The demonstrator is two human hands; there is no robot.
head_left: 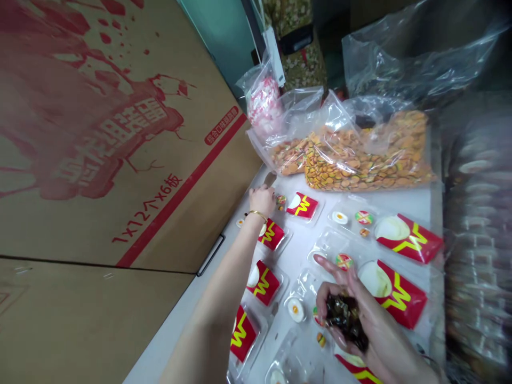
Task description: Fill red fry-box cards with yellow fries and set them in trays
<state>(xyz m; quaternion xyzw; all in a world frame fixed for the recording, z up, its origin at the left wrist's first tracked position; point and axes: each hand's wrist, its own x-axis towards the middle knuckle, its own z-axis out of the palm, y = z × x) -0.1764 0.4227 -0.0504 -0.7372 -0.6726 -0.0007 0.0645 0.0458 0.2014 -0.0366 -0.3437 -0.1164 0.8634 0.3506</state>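
Note:
My right hand (372,320) is palm up at the lower right, fingers curled around a handful of glossy dark brown gummy candies (346,320), its index finger stretched out. Below and around it are clear plastic trays (308,280) with red fry-box packets bearing a yellow mark (408,293), egg-shaped gummies (296,309), round pizza-like candies (364,217) and small burger-shaped ones (321,339). Farther off, my left hand (263,199), with a bracelet at the wrist, reaches over the left row of trays. Its fingers are bent together; a brownish piece (270,179) shows at their tips.
A large printed cardboard box (160,160) walls off the left side. Clear bags of orange candies (360,154) and a bag of pink-and-white candies (264,106) stand at the table's back. Blurred stacked trays (478,240) fill the right side, beyond the table edge.

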